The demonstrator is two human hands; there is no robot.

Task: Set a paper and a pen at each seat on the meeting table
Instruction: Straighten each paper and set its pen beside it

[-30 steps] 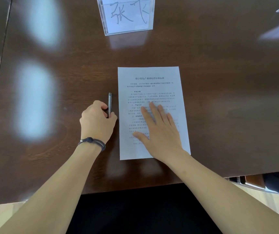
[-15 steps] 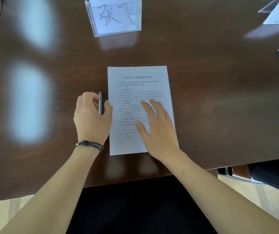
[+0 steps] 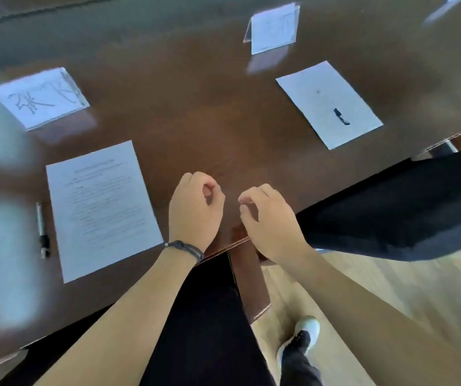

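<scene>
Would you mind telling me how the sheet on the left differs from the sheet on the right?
The left sheet shows lines of printed text; the right sheet looks almost blank, though blur may hide print. A pen lies beside the left sheet, off the paper, while a small dark object rests on the right sheet. Both lie flat on the table.

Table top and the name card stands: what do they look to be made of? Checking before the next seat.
Table: likely dark brown wood or veneer under a glossy finish; it mirrors pale light patches and the stands. Name card stand: apparently clear acrylic or similar plastic around a handwritten white card, with see-through edges. The farther stand looks alike, though blurred.
</scene>
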